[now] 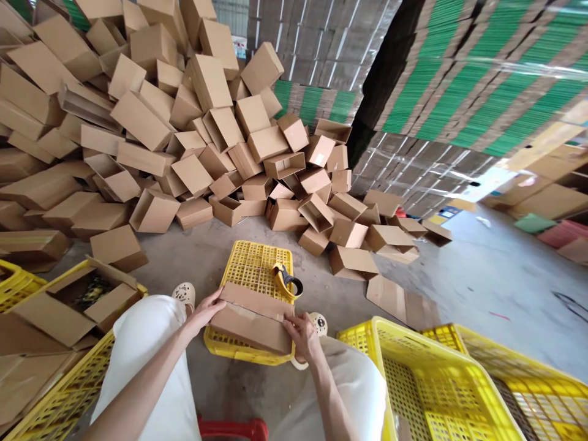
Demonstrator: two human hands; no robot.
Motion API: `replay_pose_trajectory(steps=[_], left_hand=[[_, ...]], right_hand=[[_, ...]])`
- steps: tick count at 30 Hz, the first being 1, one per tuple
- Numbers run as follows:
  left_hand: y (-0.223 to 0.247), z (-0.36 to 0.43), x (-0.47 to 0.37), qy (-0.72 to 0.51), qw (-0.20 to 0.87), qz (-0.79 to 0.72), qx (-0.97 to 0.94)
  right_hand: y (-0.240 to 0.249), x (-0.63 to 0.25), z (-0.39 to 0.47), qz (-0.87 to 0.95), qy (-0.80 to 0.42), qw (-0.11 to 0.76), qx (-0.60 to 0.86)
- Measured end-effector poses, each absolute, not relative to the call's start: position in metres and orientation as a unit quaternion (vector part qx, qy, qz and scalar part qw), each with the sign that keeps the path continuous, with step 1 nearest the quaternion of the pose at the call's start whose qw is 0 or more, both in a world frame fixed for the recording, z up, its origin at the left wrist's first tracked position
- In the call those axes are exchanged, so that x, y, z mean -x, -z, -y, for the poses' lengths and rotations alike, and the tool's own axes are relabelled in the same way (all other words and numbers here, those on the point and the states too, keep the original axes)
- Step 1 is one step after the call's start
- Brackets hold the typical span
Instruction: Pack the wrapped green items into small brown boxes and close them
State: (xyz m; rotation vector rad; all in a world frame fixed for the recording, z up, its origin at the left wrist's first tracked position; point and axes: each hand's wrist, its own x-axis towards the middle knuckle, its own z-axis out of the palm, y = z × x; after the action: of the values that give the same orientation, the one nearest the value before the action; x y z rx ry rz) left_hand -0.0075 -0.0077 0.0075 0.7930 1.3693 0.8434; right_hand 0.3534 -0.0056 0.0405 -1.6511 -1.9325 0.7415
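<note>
A long cardboard box (pixel 250 321) lies across an upturned yellow plastic crate (pixel 243 260) between my knees. A seam runs along the top of the box, where two flaps meet. My left hand (pixel 206 311) grips the left end, thumb and fingers at its upper edge. At the opposite end, my right hand (pixel 302 332) has its fingers bent and pressed against the box near the seam. Just behind the box, a yellow and black tape dispenser (pixel 285 280) rests on the crate's right side.
Beyond the crate rises a large heap of cardboard boxes (pixel 193 131). Yellow baskets (pixel 427 373) stand at my right. Beside my left leg, another yellow basket (pixel 68 392) holds an open box (pixel 59 312). Bundled green and brown stacks (pixel 478 73) line the back right. Something red (pixel 234 429) shows beneath me.
</note>
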Motion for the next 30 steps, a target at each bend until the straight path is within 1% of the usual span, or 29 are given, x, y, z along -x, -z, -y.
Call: replay_pose_trajectory(steps=[3,7,10,12,17,25,30], left_hand=[[0.002,0.003,0.007,-0.407,0.555,-0.599,-0.409],[0.013,-0.003,0.005,-0.395,0.385,-0.659,-0.510],[0.017,-0.003,0.003,-0.379,0.337,-0.668,-0.544],[0.018,-0.001,0.002,-0.377,0.339,-0.667,-0.545],[0.019,0.006,0.000,-0.356,0.383,-0.661,-0.539],[0.021,0.005,-0.005,-0.385,0.409,-0.661,-0.498],[0.024,0.002,-0.001,-0.419,0.477,-0.642,-0.430]], right_hand=[[-0.042,-0.349,0.005,0.710,-0.260,0.230,0.612],[-0.043,-0.345,0.008,0.700,-0.252,0.241,0.623],[-0.040,-0.346,0.010,0.682,-0.246,0.265,0.636],[-0.037,-0.349,0.010,0.669,-0.258,0.274,0.641],[-0.033,-0.353,0.007,0.642,-0.299,0.282,0.647],[-0.033,-0.344,0.001,0.640,-0.276,0.282,0.659],[-0.028,-0.340,0.005,0.619,-0.273,0.299,0.672]])
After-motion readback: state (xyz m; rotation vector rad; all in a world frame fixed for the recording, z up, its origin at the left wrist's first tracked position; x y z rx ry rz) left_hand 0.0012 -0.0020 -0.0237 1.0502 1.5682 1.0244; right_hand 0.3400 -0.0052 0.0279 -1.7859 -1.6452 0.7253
